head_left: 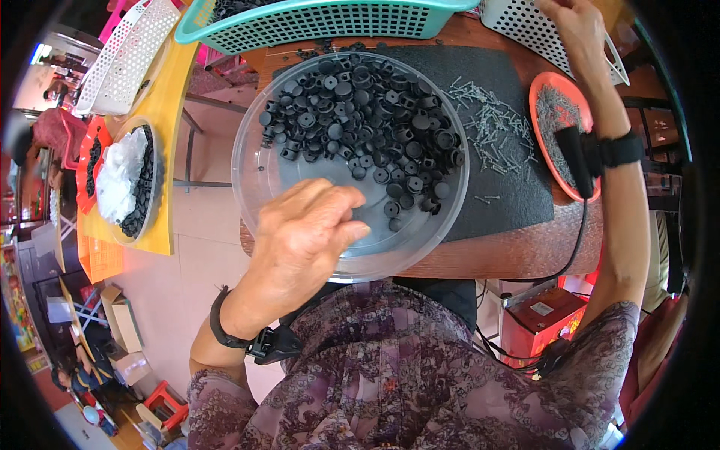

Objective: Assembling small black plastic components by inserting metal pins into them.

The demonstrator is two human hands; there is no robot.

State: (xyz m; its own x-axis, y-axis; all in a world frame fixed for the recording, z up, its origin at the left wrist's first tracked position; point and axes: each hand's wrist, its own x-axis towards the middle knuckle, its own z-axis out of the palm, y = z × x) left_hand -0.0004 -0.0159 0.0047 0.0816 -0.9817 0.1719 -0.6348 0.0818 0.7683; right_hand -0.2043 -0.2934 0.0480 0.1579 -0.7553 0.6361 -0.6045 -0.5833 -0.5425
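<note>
My left hand (304,232) is over the near left part of a large clear plastic tub (352,271), its fingers curled in and the thumb close to the forefinger. Whatever those fingers hold, if anything, is hidden. Many small black round plastic parts (341,109) are heaped toward the tub's far side. At the far right my right hand (576,30) is raised over a white perforated basket (521,30). Its fingertips run out at the picture's upper edge. Below that arm, an orange-red tray (535,101) holds a pile of small grey screws (555,112).
Loose screws (495,124) lie scattered on a black mat (517,199) on the brown table (450,262). A turquoise basket (330,30) of black parts stands at the back. A yellow table (169,172) to the left bears more containers. A cable (583,232) hangs from my right wrist.
</note>
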